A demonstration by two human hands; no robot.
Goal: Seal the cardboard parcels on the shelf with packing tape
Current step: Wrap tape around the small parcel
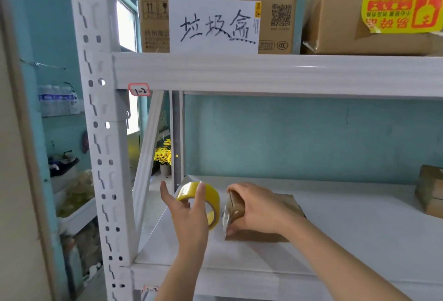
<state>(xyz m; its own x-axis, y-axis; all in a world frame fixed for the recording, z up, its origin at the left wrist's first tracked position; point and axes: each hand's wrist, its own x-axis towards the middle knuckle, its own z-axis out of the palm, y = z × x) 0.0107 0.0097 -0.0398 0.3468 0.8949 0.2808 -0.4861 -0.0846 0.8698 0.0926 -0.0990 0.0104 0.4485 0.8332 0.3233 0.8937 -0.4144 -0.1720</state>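
A yellow roll of packing tape (211, 195) is held upright by the left hand (189, 213), fingers hooked around its rim. Just right of it, a small cardboard parcel (261, 237) (lying on the white shelf (347, 240)) is gripped at its left end by the right hand (259, 207).

A white metal shelving rack (263, 73) fills the view, its perforated upright (98, 133) at near left; a teal wall (299, 133) stands close behind the lower shelf (359, 228); at far left a bright window (125, 27) lets in daylight; potted yellow flowers (163, 154) stand lower down; bottled water (57, 100) sits on a left ledge.
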